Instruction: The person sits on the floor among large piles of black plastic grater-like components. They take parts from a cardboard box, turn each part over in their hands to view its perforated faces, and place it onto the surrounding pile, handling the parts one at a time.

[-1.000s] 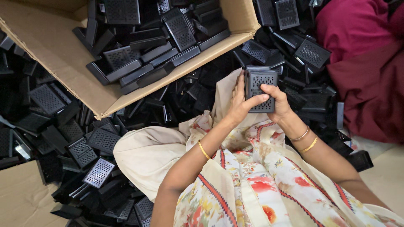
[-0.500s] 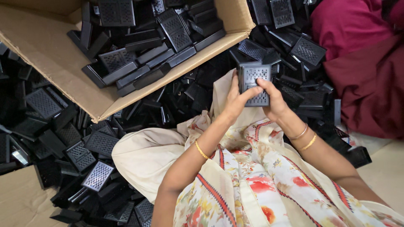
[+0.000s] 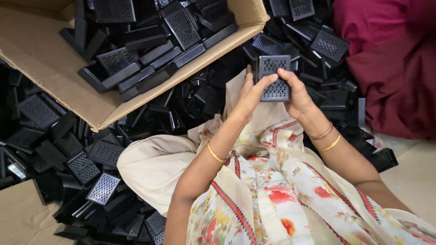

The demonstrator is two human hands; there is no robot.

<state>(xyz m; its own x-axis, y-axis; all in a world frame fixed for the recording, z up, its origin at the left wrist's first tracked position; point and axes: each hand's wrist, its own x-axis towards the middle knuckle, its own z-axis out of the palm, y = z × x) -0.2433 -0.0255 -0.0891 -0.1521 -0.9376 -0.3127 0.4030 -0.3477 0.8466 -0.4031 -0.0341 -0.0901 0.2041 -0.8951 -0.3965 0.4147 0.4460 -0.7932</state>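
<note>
Raised slightly higher in the frame than half a second ago, a black perforated plastic piece (image 3: 274,77) sits upper centre, clamped between both hands: left hand (image 3: 251,93) with thumb across its face, right hand (image 3: 297,93) gripping the other edge. Similar black pieces (image 3: 72,154) lie heaped on the floor and fill a cardboard box (image 3: 54,86) at upper left. Maroon cloth (image 3: 390,68) fills the upper right.

a small workshop or home piecework spot, worked from the floor (image 3: 408,177). identical black perforated plastic parts (image 3: 104,154) lie heaped in bulk all around, more fill an open cardboard box (image 3: 54,86), and flattened cardboard (image 3: 20,218) lies below. the person sits among the pile on the bare pale floor, a sign of hand assembly or sorting.
</note>
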